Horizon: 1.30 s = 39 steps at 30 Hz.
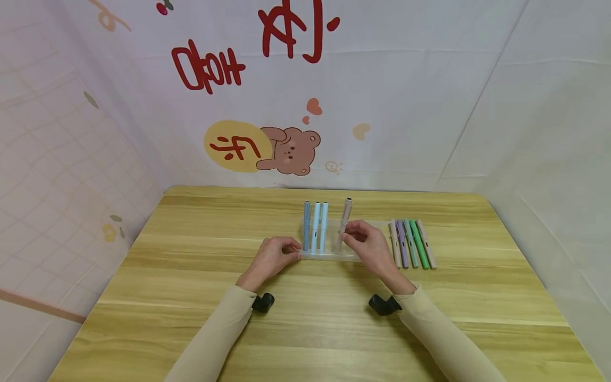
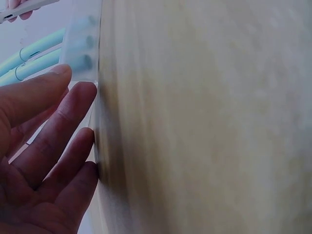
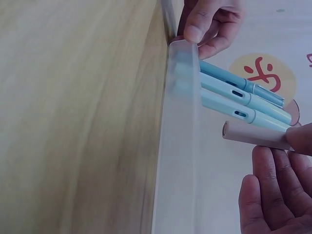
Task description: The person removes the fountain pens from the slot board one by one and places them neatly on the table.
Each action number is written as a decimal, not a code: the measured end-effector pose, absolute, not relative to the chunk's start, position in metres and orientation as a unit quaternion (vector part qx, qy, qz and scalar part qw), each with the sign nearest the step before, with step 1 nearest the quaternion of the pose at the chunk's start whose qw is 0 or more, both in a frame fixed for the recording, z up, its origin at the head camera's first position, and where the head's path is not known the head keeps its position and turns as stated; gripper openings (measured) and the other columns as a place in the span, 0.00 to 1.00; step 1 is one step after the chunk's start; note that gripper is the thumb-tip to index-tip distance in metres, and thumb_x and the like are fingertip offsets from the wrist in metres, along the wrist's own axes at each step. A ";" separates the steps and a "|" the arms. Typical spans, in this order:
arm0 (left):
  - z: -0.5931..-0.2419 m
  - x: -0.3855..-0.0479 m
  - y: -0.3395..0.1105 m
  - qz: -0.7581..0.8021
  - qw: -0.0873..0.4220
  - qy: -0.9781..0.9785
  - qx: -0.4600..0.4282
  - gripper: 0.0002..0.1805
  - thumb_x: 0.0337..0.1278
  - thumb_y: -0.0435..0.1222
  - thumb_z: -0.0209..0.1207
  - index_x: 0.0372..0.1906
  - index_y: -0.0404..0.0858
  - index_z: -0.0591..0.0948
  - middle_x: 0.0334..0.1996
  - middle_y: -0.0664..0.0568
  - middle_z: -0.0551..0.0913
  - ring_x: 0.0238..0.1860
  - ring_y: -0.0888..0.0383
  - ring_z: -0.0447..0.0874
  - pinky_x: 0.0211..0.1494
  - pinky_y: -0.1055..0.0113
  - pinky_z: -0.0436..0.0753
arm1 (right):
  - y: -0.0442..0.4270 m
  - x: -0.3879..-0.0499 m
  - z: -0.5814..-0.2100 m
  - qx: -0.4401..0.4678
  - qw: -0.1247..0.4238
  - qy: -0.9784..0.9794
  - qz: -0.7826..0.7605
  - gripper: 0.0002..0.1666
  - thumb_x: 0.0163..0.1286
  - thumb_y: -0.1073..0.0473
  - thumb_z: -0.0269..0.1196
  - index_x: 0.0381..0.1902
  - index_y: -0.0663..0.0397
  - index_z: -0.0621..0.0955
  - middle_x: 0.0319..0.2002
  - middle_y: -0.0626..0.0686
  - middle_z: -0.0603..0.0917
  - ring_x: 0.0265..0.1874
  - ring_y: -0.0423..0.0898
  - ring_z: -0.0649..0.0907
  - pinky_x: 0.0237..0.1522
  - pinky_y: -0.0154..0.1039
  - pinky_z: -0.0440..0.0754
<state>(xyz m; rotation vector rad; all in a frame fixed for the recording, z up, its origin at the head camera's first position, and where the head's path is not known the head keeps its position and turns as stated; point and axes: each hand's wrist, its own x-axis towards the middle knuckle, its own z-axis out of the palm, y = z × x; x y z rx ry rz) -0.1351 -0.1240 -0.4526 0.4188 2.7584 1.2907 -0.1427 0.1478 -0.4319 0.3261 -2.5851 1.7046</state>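
Note:
A clear pen holder [image 1: 329,256] stands on the table with three capped pens upright at its left side: a darker blue pen [image 1: 306,225] and two pale blue pens [image 3: 229,92]. My left hand [image 1: 273,257] holds the holder's left end, its thumb against the corner in the right wrist view. Between thumb and fingertips, my right hand [image 1: 369,245] pinches a taupe pen [image 1: 347,210]. This pen is nearly upright, leaning slightly, over the holder's middle. In the right wrist view its lower end [image 3: 239,131] is apart from the holder's front strip.
Several capped pens lie side by side right of the holder, among them a purple pen [image 1: 403,244] and a bright green pen [image 1: 420,245]. A printed cloth wall [image 1: 391,106] rises behind the wooden table [image 1: 315,329].

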 end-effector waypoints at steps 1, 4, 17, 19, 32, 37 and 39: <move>-0.453 -0.135 -0.124 0.418 0.032 0.897 0.137 0.06 0.60 0.33 0.73 0.41 0.40 0.90 0.33 0.57 0.90 0.36 0.62 0.87 0.51 0.57 0.83 | 0.149 -0.142 -0.431 0.104 0.015 -0.830 0.548 0.14 0.74 0.58 0.68 0.52 0.61 0.83 0.46 0.56 0.88 0.46 0.51 0.86 0.49 0.37 0.83; -0.453 -0.135 -0.124 0.415 0.029 0.899 0.138 0.06 0.59 0.33 0.73 0.42 0.40 0.90 0.32 0.56 0.90 0.36 0.62 0.87 0.51 0.56 0.83 | 0.151 -0.139 -0.429 0.103 0.021 -0.829 0.549 0.14 0.73 0.58 0.68 0.52 0.60 0.84 0.46 0.56 0.88 0.46 0.51 0.87 0.48 0.34 0.83; -0.455 -0.135 -0.125 0.412 0.029 0.901 0.133 0.06 0.59 0.33 0.73 0.41 0.41 0.90 0.32 0.57 0.90 0.36 0.63 0.87 0.52 0.56 0.82 | 0.159 -0.130 -0.418 0.102 0.032 -0.821 0.561 0.17 0.74 0.56 0.68 0.54 0.61 0.83 0.47 0.58 0.87 0.46 0.51 0.86 0.46 0.31 0.82; -0.454 -0.135 -0.125 0.412 0.031 0.901 0.132 0.06 0.59 0.33 0.73 0.41 0.41 0.90 0.32 0.57 0.90 0.36 0.63 0.87 0.52 0.56 0.82 | 0.161 -0.129 -0.416 0.101 0.036 -0.822 0.560 0.18 0.74 0.56 0.68 0.54 0.61 0.83 0.47 0.58 0.87 0.46 0.51 0.86 0.47 0.31 0.81; -0.454 -0.135 -0.125 0.417 0.033 0.898 0.133 0.06 0.60 0.33 0.73 0.41 0.41 0.90 0.32 0.57 0.90 0.36 0.63 0.87 0.52 0.56 0.83 | 0.173 -0.123 -0.407 0.100 0.067 -0.819 0.562 0.17 0.74 0.57 0.67 0.54 0.63 0.83 0.47 0.60 0.86 0.45 0.44 0.85 0.46 0.28 0.81; -0.455 -0.135 -0.125 0.418 0.034 0.898 0.132 0.06 0.59 0.33 0.73 0.41 0.41 0.90 0.32 0.57 0.90 0.36 0.63 0.87 0.52 0.56 0.83 | 0.180 -0.120 -0.406 0.099 0.082 -0.819 0.559 0.17 0.74 0.58 0.68 0.54 0.64 0.82 0.46 0.60 0.86 0.43 0.38 0.85 0.46 0.26 0.80; -0.454 -0.135 -0.125 0.418 0.034 0.898 0.132 0.06 0.59 0.33 0.73 0.41 0.41 0.90 0.32 0.57 0.90 0.36 0.63 0.87 0.52 0.56 0.83 | 0.183 -0.119 -0.404 0.099 0.086 -0.821 0.556 0.17 0.74 0.57 0.67 0.54 0.63 0.83 0.46 0.59 0.87 0.42 0.37 0.85 0.45 0.26 0.80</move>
